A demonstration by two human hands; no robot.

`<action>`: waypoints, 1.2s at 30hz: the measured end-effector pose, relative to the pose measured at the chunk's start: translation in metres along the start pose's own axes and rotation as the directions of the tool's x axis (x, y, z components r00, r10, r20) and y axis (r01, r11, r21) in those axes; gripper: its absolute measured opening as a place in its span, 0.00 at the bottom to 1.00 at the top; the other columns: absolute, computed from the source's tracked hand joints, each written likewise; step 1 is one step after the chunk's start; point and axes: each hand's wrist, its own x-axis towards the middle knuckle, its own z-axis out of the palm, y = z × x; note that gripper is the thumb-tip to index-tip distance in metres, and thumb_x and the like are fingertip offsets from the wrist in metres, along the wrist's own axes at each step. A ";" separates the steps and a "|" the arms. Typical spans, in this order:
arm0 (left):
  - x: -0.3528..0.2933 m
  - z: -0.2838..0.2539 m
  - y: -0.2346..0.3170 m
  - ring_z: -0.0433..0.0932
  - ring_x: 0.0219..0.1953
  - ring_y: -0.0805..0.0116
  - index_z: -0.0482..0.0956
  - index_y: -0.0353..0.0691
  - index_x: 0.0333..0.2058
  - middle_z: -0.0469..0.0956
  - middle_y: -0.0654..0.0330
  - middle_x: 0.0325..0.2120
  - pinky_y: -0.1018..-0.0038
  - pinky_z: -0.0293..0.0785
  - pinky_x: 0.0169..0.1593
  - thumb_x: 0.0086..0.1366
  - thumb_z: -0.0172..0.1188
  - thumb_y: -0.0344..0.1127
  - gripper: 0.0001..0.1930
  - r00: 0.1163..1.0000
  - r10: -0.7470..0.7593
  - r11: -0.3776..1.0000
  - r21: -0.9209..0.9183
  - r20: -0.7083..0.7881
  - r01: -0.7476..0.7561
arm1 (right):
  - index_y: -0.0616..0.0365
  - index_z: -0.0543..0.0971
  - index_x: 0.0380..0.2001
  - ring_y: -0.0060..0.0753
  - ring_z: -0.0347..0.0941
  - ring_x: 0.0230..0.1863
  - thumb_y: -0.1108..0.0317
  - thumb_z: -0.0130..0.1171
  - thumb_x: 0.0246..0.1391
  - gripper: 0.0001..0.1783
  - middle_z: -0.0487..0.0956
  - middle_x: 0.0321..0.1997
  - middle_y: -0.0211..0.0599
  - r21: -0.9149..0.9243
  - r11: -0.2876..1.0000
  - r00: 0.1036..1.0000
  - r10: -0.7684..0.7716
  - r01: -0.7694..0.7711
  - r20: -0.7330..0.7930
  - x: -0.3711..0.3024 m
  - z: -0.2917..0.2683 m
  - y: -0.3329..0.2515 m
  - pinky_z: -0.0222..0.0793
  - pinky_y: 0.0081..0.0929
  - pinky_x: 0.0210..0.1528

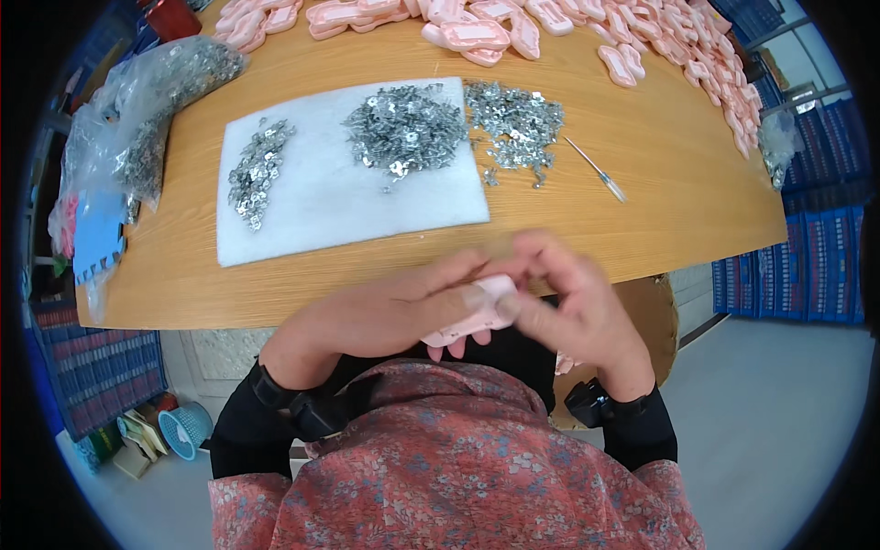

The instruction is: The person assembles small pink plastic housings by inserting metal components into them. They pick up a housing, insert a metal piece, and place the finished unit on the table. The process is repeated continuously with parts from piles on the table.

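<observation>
Just off the table's near edge, a small pink plastic casing (478,316) is held between my two hands. My left hand (417,307) is closed round it, thumb along the top and fingertips showing underneath. My right hand (568,298) is closed at the casing's right end, its thumb against it; its other fingers are curled and blurred by motion. Whether a small metal part is also between the fingers cannot be made out. Beyond my hands, piles of small metal clips (408,130) lie on a white foam sheet (357,206).
More metal clips (518,124) lie on the wooden table (660,202) beside the foam, near a thin screwdriver (600,174). Many pink casings (477,37) are heaped along the far side. Plastic bags of metal parts (137,110) sit at left. Below my right arm stands a cardboard box (655,321).
</observation>
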 end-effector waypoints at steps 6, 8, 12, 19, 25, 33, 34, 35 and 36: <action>-0.036 -0.015 -0.023 0.80 0.36 0.68 0.57 0.46 0.68 0.77 0.56 0.38 0.69 0.80 0.41 0.72 0.48 0.40 0.27 0.986 0.019 0.848 -0.519 -0.167 -0.105 | 0.61 0.79 0.37 0.32 0.77 0.31 0.74 0.63 0.55 0.06 0.79 0.30 0.37 -0.540 0.814 0.956 -0.289 0.216 -0.053 0.061 0.018 0.016 0.70 0.27 0.35; -0.046 -0.015 -0.029 0.80 0.35 0.66 0.59 0.45 0.66 0.77 0.56 0.38 0.67 0.80 0.41 0.72 0.47 0.37 0.25 0.970 0.037 0.805 -0.568 -0.241 -0.172 | 0.57 0.81 0.38 0.41 0.75 0.34 0.75 0.62 0.51 0.09 0.77 0.31 0.39 -0.625 0.711 0.916 -0.401 0.322 0.015 0.082 0.035 0.023 0.70 0.32 0.38; -0.054 -0.023 -0.042 0.81 0.36 0.63 0.61 0.39 0.63 0.78 0.52 0.37 0.66 0.80 0.40 0.66 0.55 0.38 0.28 0.894 0.216 0.749 -0.520 -0.392 -0.410 | 0.56 0.81 0.36 0.43 0.73 0.36 0.75 0.66 0.45 0.12 0.75 0.30 0.36 -0.789 0.464 0.879 -0.437 0.403 0.192 0.112 0.048 0.025 0.70 0.38 0.38; -0.042 -0.029 -0.031 0.78 0.35 0.70 0.65 0.36 0.61 0.77 0.59 0.34 0.72 0.77 0.41 0.64 0.60 0.29 0.27 0.628 0.264 0.777 -0.225 -0.732 -0.588 | 0.60 0.79 0.30 0.35 0.73 0.30 0.73 0.69 0.47 0.08 0.76 0.28 0.35 -0.551 0.800 0.943 -0.327 0.239 -0.066 0.109 0.055 0.015 0.69 0.31 0.33; -0.020 -0.028 -0.025 0.76 0.35 0.75 0.66 0.36 0.60 0.76 0.62 0.37 0.76 0.75 0.42 0.64 0.61 0.25 0.26 0.556 0.321 0.757 -0.145 -0.767 -0.637 | 0.61 0.78 0.29 0.29 0.72 0.26 0.71 0.69 0.50 0.09 0.76 0.27 0.35 -0.403 0.899 0.968 -0.229 0.170 -0.102 0.092 0.051 -0.001 0.68 0.25 0.29; -0.012 -0.025 -0.023 0.77 0.35 0.74 0.67 0.37 0.60 0.76 0.62 0.36 0.76 0.74 0.41 0.63 0.61 0.26 0.26 0.581 0.299 0.797 -0.137 -0.757 -0.588 | 0.63 0.78 0.35 0.21 0.70 0.28 0.73 0.66 0.52 0.09 0.75 0.27 0.30 -0.191 0.967 0.962 -0.206 0.171 -0.178 0.079 0.047 0.013 0.67 0.22 0.32; -0.012 -0.025 -0.023 0.77 0.35 0.73 0.67 0.38 0.60 0.77 0.63 0.36 0.76 0.75 0.41 0.63 0.62 0.27 0.26 0.589 0.297 0.786 -0.158 -0.752 -0.598 | 0.63 0.78 0.36 0.19 0.70 0.29 0.74 0.66 0.52 0.09 0.75 0.27 0.29 -0.133 0.980 0.967 -0.174 0.151 -0.184 0.078 0.045 0.016 0.67 0.21 0.32; -0.011 -0.025 -0.024 0.78 0.35 0.72 0.67 0.40 0.60 0.77 0.63 0.36 0.75 0.75 0.40 0.64 0.63 0.28 0.26 0.597 0.295 0.775 -0.178 -0.746 -0.606 | 0.63 0.78 0.37 0.17 0.69 0.29 0.74 0.65 0.53 0.09 0.75 0.27 0.27 -0.075 0.989 0.972 -0.142 0.130 -0.187 0.077 0.045 0.019 0.66 0.20 0.33; -0.009 -0.025 -0.025 0.78 0.34 0.72 0.68 0.40 0.60 0.77 0.63 0.36 0.75 0.75 0.40 0.63 0.63 0.28 0.26 0.602 0.297 0.775 -0.181 -0.741 -0.606 | 0.62 0.78 0.38 0.15 0.68 0.30 0.74 0.65 0.54 0.09 0.75 0.28 0.25 -0.004 0.996 0.979 -0.092 0.093 -0.180 0.075 0.044 0.020 0.65 0.18 0.34</action>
